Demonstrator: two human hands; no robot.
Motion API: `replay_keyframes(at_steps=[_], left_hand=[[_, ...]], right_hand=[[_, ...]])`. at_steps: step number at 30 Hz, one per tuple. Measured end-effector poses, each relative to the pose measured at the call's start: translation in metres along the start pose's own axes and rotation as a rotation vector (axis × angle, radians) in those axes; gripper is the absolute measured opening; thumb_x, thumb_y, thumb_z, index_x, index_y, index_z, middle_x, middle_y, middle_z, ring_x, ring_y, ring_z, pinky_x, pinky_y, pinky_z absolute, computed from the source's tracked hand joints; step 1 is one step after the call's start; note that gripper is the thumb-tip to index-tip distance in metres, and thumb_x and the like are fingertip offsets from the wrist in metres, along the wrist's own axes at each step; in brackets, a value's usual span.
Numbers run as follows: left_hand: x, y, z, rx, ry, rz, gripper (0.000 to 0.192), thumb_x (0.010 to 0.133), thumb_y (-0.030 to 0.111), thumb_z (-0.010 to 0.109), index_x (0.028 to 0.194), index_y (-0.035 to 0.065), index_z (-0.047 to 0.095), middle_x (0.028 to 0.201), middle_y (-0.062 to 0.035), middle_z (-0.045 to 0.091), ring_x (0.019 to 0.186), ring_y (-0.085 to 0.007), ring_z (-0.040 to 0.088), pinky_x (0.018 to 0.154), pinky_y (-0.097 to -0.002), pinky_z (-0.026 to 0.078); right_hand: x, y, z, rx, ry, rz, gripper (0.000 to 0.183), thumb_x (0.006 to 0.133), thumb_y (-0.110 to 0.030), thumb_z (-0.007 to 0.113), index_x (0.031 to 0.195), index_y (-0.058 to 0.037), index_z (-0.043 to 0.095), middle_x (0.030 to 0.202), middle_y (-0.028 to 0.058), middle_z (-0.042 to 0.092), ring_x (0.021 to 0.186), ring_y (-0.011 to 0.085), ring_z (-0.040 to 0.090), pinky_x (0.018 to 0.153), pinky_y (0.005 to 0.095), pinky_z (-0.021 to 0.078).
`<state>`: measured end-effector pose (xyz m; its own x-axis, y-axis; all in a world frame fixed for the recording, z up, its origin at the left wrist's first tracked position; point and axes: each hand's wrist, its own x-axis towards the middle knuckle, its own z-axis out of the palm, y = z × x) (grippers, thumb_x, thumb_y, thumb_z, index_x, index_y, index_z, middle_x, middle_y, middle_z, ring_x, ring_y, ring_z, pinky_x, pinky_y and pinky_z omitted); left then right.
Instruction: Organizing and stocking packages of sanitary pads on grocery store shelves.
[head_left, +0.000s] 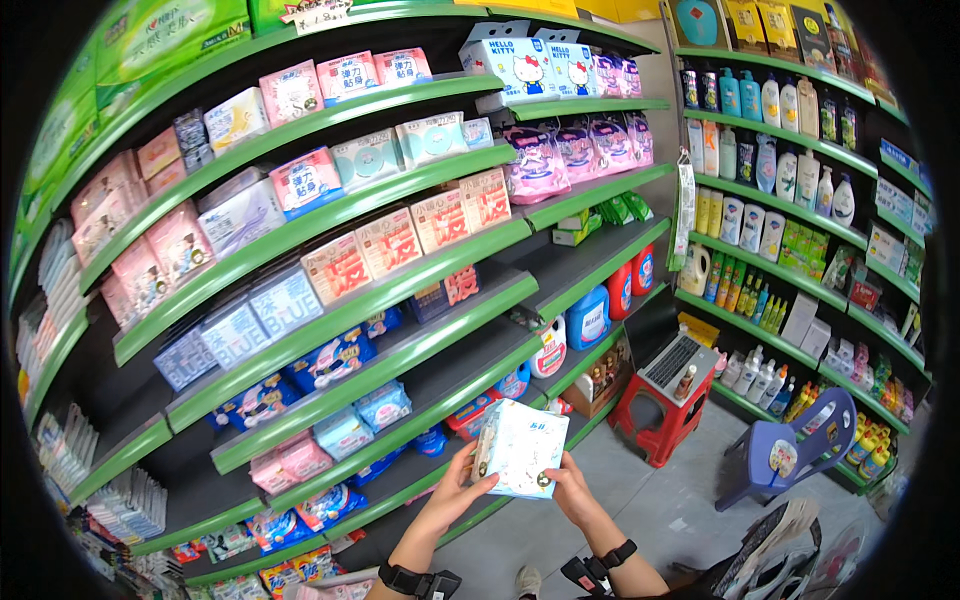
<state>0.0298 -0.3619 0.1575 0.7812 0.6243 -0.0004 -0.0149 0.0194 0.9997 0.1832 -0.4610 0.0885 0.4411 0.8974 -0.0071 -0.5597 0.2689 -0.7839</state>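
Between my two hands I hold a white and pale-blue packaged box with printed writing, tilted so its broad face points up at me. My left hand grips its left side, thumb on the lower front corner. On the right edge, my right hand has its thumb pressed against the front face. The box is in front of the lower shelves, apart from them. Behind it to the left lie light-blue packs and pink packs on a green-edged shelf.
Shelves of boxed packs rise on the left. A red plastic stool carries an open laptop and a small bottle. A blue plastic chair stands at right, before shelves of bottles. Detergent jugs line a lower shelf.
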Motion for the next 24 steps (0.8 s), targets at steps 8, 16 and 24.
replay_keyframes(at_steps=[8, 16, 24], left_hand=[[0.132, 0.009, -0.033, 0.077, -0.131, 0.100, 0.052, 0.082, 0.026, 0.053, 0.122, 0.0023, 0.031, 0.122, -0.0174, 0.037, 0.114, -0.0234, 0.036, 0.091, -0.0332, 0.031], [0.253, 0.035, -0.036, 0.126, 0.042, 0.302, 0.044, 0.085, 0.019, 0.046, 0.122, 0.0008, 0.031, 0.127, -0.0161, 0.032, 0.120, -0.0229, 0.029, 0.096, -0.0303, 0.025], [0.430, 0.007, -0.031, 0.324, 0.266, 0.165, 0.059, 0.080, 0.013, 0.048, 0.129, 0.0005, 0.016, 0.134, -0.0164, 0.020, 0.125, -0.0234, 0.019, 0.098, -0.0289, 0.020]], right_hand=[[0.110, -0.045, -0.016, -0.005, 0.079, -0.082, 0.024, 0.074, -0.012, 0.050, 0.094, -0.0022, 0.039, 0.095, 0.0078, 0.046, 0.092, 0.0146, 0.045, 0.083, 0.0280, 0.0344], [0.183, -0.098, -0.066, -0.049, 0.108, -0.117, 0.025, 0.075, -0.012, 0.050, 0.096, -0.0032, 0.039, 0.096, 0.0071, 0.047, 0.090, 0.0140, 0.046, 0.082, 0.0274, 0.0348], [0.236, -0.158, -0.149, -0.224, 0.053, 0.012, 0.029, 0.072, -0.014, 0.057, 0.093, -0.0071, 0.038, 0.090, 0.0055, 0.047, 0.083, 0.0105, 0.046, 0.069, 0.0224, 0.0357]])
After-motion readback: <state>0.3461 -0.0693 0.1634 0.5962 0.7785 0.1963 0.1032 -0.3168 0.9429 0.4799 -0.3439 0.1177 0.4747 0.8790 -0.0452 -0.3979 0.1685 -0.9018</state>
